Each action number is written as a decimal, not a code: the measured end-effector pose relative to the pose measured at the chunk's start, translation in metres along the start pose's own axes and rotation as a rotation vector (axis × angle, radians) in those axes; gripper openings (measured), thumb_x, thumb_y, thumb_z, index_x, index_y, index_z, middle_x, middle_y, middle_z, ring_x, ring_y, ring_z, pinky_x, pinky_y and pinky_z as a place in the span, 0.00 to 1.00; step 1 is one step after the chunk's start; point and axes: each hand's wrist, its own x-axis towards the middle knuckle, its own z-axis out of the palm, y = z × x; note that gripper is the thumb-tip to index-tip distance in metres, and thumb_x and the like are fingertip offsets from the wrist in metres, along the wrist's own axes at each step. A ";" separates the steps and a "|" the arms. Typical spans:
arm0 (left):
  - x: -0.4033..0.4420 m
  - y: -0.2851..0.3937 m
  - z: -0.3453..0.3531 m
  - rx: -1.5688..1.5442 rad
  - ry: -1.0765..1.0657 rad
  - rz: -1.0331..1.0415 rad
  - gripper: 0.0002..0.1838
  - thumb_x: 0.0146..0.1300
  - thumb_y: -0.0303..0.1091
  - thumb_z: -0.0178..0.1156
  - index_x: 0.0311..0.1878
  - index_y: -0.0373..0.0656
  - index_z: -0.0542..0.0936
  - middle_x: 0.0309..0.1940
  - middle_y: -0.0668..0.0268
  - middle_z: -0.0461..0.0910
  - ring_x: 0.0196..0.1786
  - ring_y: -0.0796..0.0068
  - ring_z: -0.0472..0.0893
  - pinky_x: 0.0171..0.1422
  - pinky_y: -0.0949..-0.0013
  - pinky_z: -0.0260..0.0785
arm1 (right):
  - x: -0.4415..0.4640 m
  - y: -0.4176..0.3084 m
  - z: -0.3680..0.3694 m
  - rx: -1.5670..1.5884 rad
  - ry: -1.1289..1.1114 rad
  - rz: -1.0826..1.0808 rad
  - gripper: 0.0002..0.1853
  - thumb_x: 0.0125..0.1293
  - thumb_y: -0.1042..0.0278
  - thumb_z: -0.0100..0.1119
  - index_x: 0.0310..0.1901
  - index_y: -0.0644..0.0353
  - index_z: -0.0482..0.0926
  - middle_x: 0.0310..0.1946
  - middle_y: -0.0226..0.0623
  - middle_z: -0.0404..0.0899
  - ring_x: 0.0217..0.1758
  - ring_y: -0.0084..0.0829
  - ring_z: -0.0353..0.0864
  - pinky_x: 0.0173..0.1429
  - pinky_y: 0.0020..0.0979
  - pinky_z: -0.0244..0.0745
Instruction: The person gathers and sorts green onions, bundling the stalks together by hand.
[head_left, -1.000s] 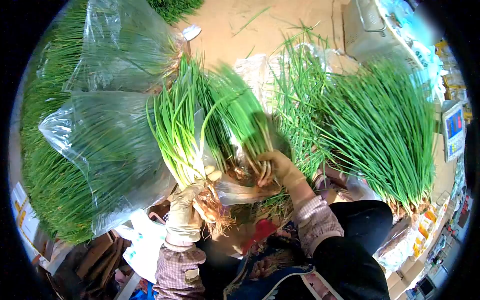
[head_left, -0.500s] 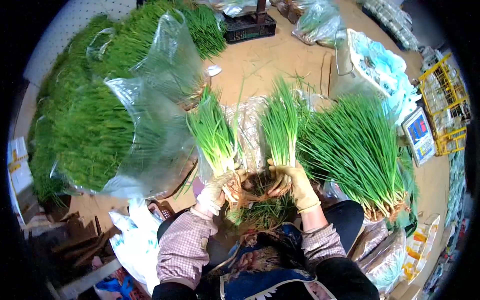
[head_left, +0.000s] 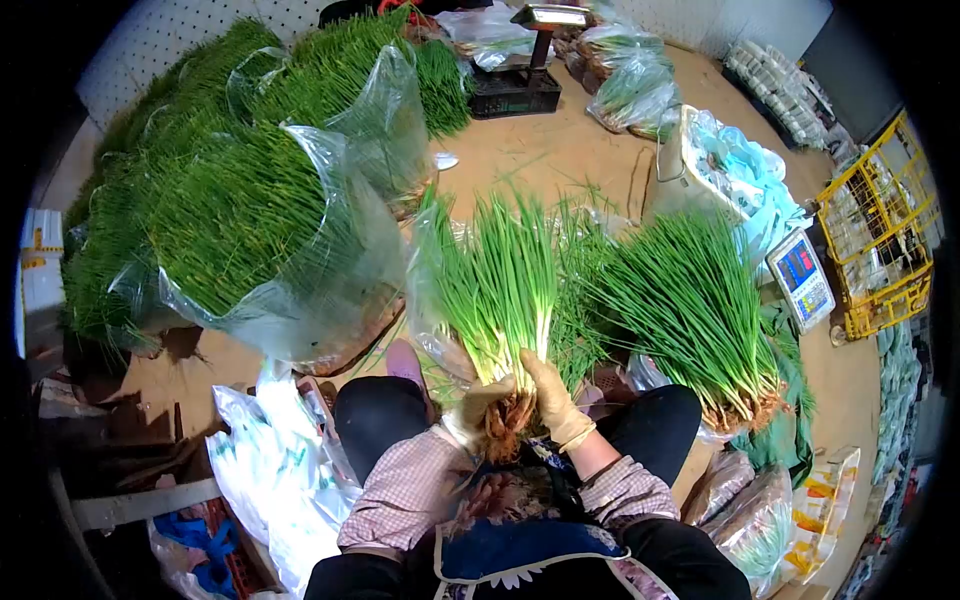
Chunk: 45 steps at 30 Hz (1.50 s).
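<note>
A bunch of scallions (head_left: 505, 300) stands upright in front of my lap, green tops away from me and brown roots towards me. My left hand (head_left: 468, 415), in a pale glove, is closed around the root end from the left. From the right, my right hand (head_left: 555, 405), also gloved, grips the same white stems, its thumb pointing up along them. To the right lies a larger pile of scallions (head_left: 690, 310), roots facing me. Loose green leaves (head_left: 585, 330) are scattered between the bunch and that pile.
Big clear bags packed with scallions (head_left: 240, 230) stand on the left. A digital scale (head_left: 802, 278), a white bin with blue bags (head_left: 675, 175) and a yellow crate (head_left: 875, 230) are on the right. White plastic bags (head_left: 270, 460) lie by my left knee.
Half a second ago each hand held a separate bunch of scallions, held apart. Now my hands have come together, and the two bunches are joined into one. The view has tilted up slightly.
</note>
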 end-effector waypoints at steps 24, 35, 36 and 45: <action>-0.010 -0.038 -0.035 0.245 -0.166 0.152 0.24 0.63 0.39 0.55 0.53 0.27 0.67 0.46 0.52 0.76 0.48 0.65 0.76 0.47 0.70 0.71 | -0.025 -0.047 0.019 -1.152 0.288 -0.657 0.12 0.57 0.62 0.59 0.36 0.62 0.78 0.28 0.42 0.78 0.29 0.37 0.78 0.37 0.33 0.73; -0.016 -0.025 -0.023 0.341 -0.126 0.167 0.30 0.59 0.44 0.58 0.56 0.29 0.67 0.46 0.52 0.77 0.42 0.68 0.78 0.43 0.73 0.71 | -0.023 -0.031 0.009 -1.106 0.156 -0.287 0.13 0.57 0.62 0.60 0.34 0.65 0.78 0.26 0.39 0.79 0.26 0.29 0.76 0.35 0.29 0.72; -0.018 -0.024 -0.021 0.329 -0.066 0.111 0.29 0.60 0.44 0.58 0.56 0.29 0.67 0.46 0.52 0.77 0.40 0.70 0.79 0.41 0.74 0.71 | -0.024 -0.026 0.010 -0.933 0.196 -0.349 0.12 0.59 0.63 0.59 0.34 0.65 0.77 0.25 0.38 0.78 0.27 0.28 0.76 0.34 0.29 0.71; -0.033 -0.007 0.007 0.154 -0.011 -0.027 0.24 0.62 0.38 0.55 0.56 0.32 0.67 0.45 0.51 0.77 0.35 0.72 0.79 0.38 0.74 0.74 | -0.014 -0.031 0.006 -0.078 0.469 -0.203 0.09 0.65 0.65 0.51 0.39 0.64 0.70 0.21 0.31 0.74 0.18 0.20 0.70 0.21 0.21 0.66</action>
